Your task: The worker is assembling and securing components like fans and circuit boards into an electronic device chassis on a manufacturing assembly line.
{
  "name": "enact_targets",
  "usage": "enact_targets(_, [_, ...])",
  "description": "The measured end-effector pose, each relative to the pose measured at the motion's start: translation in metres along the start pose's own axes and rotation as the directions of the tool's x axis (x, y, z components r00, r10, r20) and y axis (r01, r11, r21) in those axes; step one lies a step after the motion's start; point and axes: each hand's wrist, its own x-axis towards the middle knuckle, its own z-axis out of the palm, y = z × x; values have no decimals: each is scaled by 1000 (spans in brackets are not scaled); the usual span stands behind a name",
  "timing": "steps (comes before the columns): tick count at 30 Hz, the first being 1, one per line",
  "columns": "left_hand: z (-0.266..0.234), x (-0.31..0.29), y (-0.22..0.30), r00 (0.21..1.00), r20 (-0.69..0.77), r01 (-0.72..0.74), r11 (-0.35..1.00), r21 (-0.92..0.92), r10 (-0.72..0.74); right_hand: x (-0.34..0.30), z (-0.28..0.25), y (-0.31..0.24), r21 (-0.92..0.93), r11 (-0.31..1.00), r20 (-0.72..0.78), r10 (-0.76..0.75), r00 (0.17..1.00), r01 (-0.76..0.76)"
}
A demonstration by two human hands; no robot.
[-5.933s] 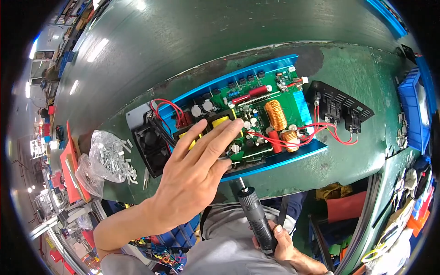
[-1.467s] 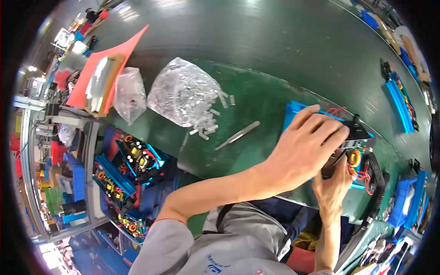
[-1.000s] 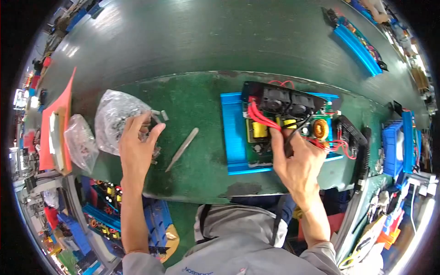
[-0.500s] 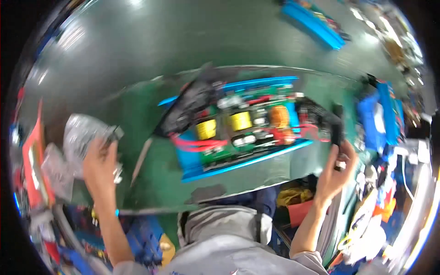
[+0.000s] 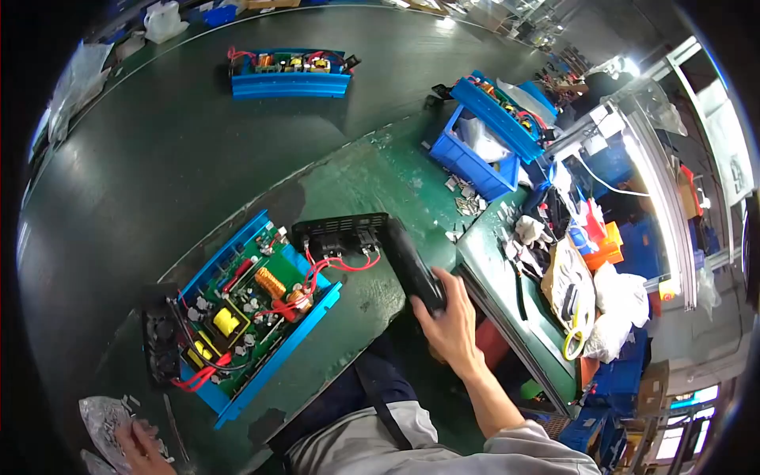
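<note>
My right hand [image 5: 453, 324] is wrapped round a black cylindrical tool [image 5: 416, 269]. Its far end meets a black slotted end panel [image 5: 340, 229], which red wires join to a green circuit board [image 5: 257, 301] in an open blue metal housing [image 5: 277, 352]. Yellow-wrapped transformers and a copper coil stand on the board. At the housing's other end is a black fan panel [image 5: 161, 340]. Down at the lower left, my left hand [image 5: 141, 451] has bent fingers at a clear plastic bag [image 5: 103, 416] of small silvery parts; what its fingertips pinch is hidden.
Another blue housing with a board [image 5: 289, 83] lies farther back. A third blue housing [image 5: 499, 119] rests across a blue bin [image 5: 475, 162]. Small metal pieces [image 5: 471, 204] lie beside the bin. On the right-hand side table are cloths, white bags [image 5: 621, 305] and a yellow ring [image 5: 574, 344].
The view has swung right, bringing the side table and bin into fuller sight. My right hand still holds the black tool, now tilted against the end panel. My left hand stays by the bag.
</note>
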Motion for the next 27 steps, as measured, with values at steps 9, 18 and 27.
enact_targets(9, [43,-33,128,855,355,-301,918,-256,379,-111,-15,3,430,313,775,353,524,-847])
enact_targets(18, [73,-22,136,817,510,-165,956,-242,270,-162,3,-71,406,762,838,-90,539,-504])
enact_targets(27, [73,-21,135,783,546,-214,953,-215,299,-169,19,-71,504,751,785,-194,588,-426])
